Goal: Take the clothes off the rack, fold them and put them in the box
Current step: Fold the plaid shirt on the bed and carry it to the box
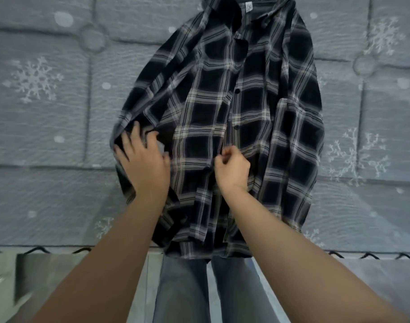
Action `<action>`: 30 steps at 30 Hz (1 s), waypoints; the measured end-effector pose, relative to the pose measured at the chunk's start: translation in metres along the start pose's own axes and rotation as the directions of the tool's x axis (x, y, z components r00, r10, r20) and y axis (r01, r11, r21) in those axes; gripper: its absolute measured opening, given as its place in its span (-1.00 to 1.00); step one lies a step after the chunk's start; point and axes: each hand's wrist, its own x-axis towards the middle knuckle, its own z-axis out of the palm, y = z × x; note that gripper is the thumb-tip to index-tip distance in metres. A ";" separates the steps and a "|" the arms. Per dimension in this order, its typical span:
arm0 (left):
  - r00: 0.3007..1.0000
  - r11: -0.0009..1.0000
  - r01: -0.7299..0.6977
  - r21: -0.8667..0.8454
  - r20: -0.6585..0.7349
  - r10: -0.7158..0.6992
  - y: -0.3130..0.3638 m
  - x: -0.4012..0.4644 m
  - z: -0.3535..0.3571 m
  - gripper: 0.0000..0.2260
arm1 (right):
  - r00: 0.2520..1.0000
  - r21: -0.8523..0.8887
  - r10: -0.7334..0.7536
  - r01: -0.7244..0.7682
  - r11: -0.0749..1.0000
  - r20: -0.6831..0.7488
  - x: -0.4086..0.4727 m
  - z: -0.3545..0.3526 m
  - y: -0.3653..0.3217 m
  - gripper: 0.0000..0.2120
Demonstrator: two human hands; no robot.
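Note:
A black and white plaid shirt lies front up on a grey mattress, collar at the far side and hem hanging over the near edge. My left hand rests flat with spread fingers on the shirt's left side, over a bunched sleeve. My right hand pinches the fabric along the button placket near the middle of the shirt. No rack or box is in view.
The mattress has a quilted surface with a snowflake print and stretches to both sides of the shirt. Its near edge runs across the lower part of the view. Below it are my legs in blue jeans.

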 end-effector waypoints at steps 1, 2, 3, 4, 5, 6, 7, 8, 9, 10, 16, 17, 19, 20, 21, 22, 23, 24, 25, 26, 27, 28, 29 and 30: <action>0.999 0.999 -0.034 0.010 -0.033 0.034 -0.008 -0.003 0.000 -0.56 | 1.000 0.054 0.016 -0.017 0.998 0.010 -0.002 -0.003 0.002 -0.98; 0.991 0.993 -0.114 0.005 -0.073 0.114 -0.013 -0.007 0.000 -0.60 | 0.998 0.114 0.049 -0.052 0.992 0.030 -0.002 -0.004 0.003 -0.97; 0.970 0.975 -0.221 -0.013 -0.109 0.218 -0.017 -0.010 0.000 -0.65 | 0.992 0.185 0.110 -0.120 0.975 0.060 -0.004 -0.005 0.005 -0.96; 0.943 0.949 -0.314 -0.030 -0.125 0.308 -0.018 -0.014 0.001 -0.68 | 0.976 0.277 0.193 -0.214 0.937 0.100 -0.005 -0.005 0.006 -0.95; 0.929 0.932 -0.360 -0.034 -0.103 0.355 -0.019 -0.019 0.000 -0.69 | 0.948 0.362 0.280 -0.318 0.876 0.155 -0.007 -0.005 0.006 -0.94; 0.933 0.934 -0.357 -0.022 -0.047 0.356 -0.020 -0.024 -0.001 -0.70 | 0.915 0.422 0.345 -0.402 0.813 0.207 -0.009 -0.004 0.007 -0.93; 0.947 0.948 -0.320 0.004 0.027 0.319 -0.021 -0.027 -0.003 -0.74 | 0.895 0.439 0.377 -0.446 0.780 0.240 -0.013 -0.004 0.007 -0.88; 0.959 0.962 -0.270 0.032 0.096 0.266 -0.024 -0.031 -0.004 -0.78 | 0.889 0.435 0.375 -0.455 0.777 0.261 -0.016 -0.005 0.006 -0.79; 0.966 0.972 -0.225 0.065 0.147 0.213 -0.027 -0.034 -0.004 -0.77 | 0.892 0.420 0.361 -0.448 0.790 0.273 -0.018 -0.005 0.005 -0.67; 0.966 0.976 -0.193 0.096 0.195 0.172 -0.029 -0.036 -0.006 -0.72 | 0.898 0.383 0.339 -0.429 0.818 0.280 -0.020 -0.005 0.004 -0.56; 0.908 0.993 -0.083 0.089 0.417 0.038 -0.012 -0.038 -0.020 -0.60 | 0.931 -0.020 0.307 -0.309 0.951 0.196 -0.031 -0.003 0.010 -0.92; 0.897 1.000 -0.023 0.020 0.443 0.012 -0.010 -0.039 -0.016 -0.64 | 0.932 0.009 0.301 -0.309 0.951 0.202 -0.034 -0.004 0.012 -0.92; 0.856 0.958 0.205 -0.200 0.512 -0.076 -0.009 -0.044 -0.010 -0.69 | 0.929 0.131 0.282 -0.319 0.939 0.240 -0.040 -0.007 0.017 -0.72; 0.820 0.877 0.358 -0.321 0.557 -0.131 -0.008 -0.045 -0.008 -0.71 | 0.923 0.189 0.293 -0.343 0.920 0.249 -0.043 -0.010 0.020 -0.66; 0.780 0.761 0.497 -0.417 0.599 -0.181 -0.007 -0.047 -0.007 -0.73 | 0.911 0.222 0.311 -0.373 0.901 0.271 -0.045 -0.014 0.025 -0.65; 0.733 0.650 0.600 -0.465 0.646 -0.214 -0.006 -0.046 -0.009 -0.73 | 0.898 0.231 0.334 -0.403 0.885 0.288 -0.047 -0.015 0.029 -0.67; 0.683 0.573 0.668 -0.475 0.696 -0.220 -0.005 -0.049 -0.011 -0.72 | 0.883 0.246 0.346 -0.429 0.869 0.316 -0.053 -0.021 0.032 -0.74; 0.638 0.547 0.702 -0.456 0.744 -0.199 -0.005 -0.051 -0.013 -0.70 | 0.854 0.267 0.368 -0.476 0.838 0.368 -0.058 -0.027 0.032 -0.75; 0.606 0.560 0.706 -0.434 0.779 -0.161 -0.006 -0.055 -0.013 -0.68 | 0.809 0.288 0.373 -0.530 0.797 0.455 -0.061 -0.031 0.034 -0.57; 0.607 0.598 0.679 -0.427 0.784 -0.129 -0.007 -0.059 -0.012 -0.66 | 0.755 0.286 0.357 -0.572 0.769 0.550 -0.064 -0.034 0.037 -0.32; 0.634 0.637 0.637 -0.434 0.765 -0.112 -0.010 -0.063 -0.008 -0.63 | 0.712 0.290 0.329 -0.598 0.747 0.620 -0.067 -0.036 0.040 -0.15; 0.677 0.660 0.598 -0.454 0.727 -0.114 -0.011 -0.067 -0.005 -0.60 | 0.689 0.312 0.287 -0.607 0.731 0.666 -0.072 -0.040 0.041 -0.21; 0.712 0.669 0.575 -0.471 0.691 -0.126 -0.011 -0.068 -0.006 -0.58 | 0.674 0.335 0.259 -0.618 0.712 0.692 -0.072 -0.040 0.041 -0.44; 0.721 0.653 0.586 -0.480 0.677 -0.150 -0.011 -0.070 -0.008 -0.58 | 0.662 0.386 0.238 -0.650 0.655 0.711 -0.074 -0.040 0.042 -0.65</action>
